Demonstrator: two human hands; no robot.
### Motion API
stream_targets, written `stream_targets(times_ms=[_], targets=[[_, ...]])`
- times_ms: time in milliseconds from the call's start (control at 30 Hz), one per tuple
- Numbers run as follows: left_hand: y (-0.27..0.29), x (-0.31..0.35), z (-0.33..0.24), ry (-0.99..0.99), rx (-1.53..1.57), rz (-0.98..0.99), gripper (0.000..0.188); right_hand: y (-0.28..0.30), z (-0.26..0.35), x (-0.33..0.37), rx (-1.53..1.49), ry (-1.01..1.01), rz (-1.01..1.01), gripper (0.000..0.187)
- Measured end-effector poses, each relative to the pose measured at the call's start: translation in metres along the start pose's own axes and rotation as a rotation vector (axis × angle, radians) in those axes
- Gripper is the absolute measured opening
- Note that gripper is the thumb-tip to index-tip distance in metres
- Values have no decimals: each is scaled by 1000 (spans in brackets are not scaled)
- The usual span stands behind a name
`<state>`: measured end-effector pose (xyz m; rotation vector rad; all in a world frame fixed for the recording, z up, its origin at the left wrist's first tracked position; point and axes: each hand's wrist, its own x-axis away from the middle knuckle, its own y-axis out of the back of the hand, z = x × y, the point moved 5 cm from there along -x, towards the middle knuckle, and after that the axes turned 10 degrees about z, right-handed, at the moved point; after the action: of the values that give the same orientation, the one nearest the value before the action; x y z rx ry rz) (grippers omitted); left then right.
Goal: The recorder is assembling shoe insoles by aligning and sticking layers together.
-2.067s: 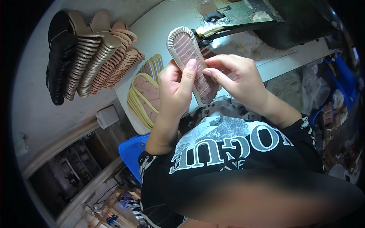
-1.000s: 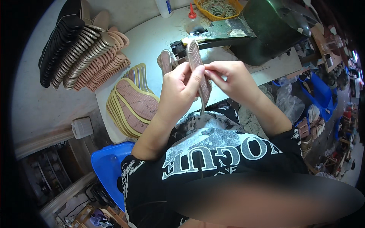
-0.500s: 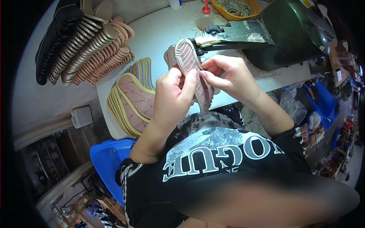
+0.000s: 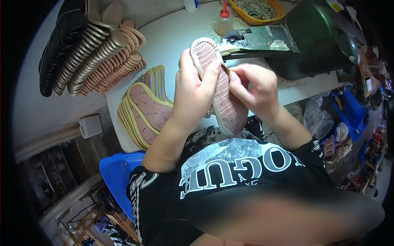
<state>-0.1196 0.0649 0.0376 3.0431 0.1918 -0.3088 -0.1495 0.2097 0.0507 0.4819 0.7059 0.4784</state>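
A pinkish-brown shoe insole (image 4: 232, 100) with a pale rim, pleated around its far end, is held up over the near edge of the table. My left hand (image 4: 195, 90) is closed around its left side, thumb pressed on the lined face. At its right edge, my right hand (image 4: 258, 88) pinches the rim between thumb and fingers. Just beyond the insole's far end is the narrow arm (image 4: 262, 40) of a dark green machine (image 4: 316, 41). Left of my left hand, fanned insoles (image 4: 150, 106) with yellow rims lie on the white table (image 4: 176, 33).
Rows of black, bronze and pink soles (image 4: 96, 53) stand at the upper left. A red-tipped bottle (image 4: 224, 25) and a yellow basket (image 4: 248, 18) of thin bands sit at the back. A blue bin (image 4: 117, 170) is at lower left, another blue container (image 4: 349, 110) at right.
The insole has turned so its lined face shows more broadly, and its near end has swung right. Both hands still grip it; my right hand has shifted slightly right and nearer.
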Motion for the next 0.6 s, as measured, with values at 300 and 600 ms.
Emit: stream_targets(times_ms=[300,600], targets=[[19,-43,26,48,-37,-51,23,-38,-14,71,-1115,-568,477,34],[15,-76,57,88,-547,-105,34,-27,-26,67,-1180,-675,96,30]])
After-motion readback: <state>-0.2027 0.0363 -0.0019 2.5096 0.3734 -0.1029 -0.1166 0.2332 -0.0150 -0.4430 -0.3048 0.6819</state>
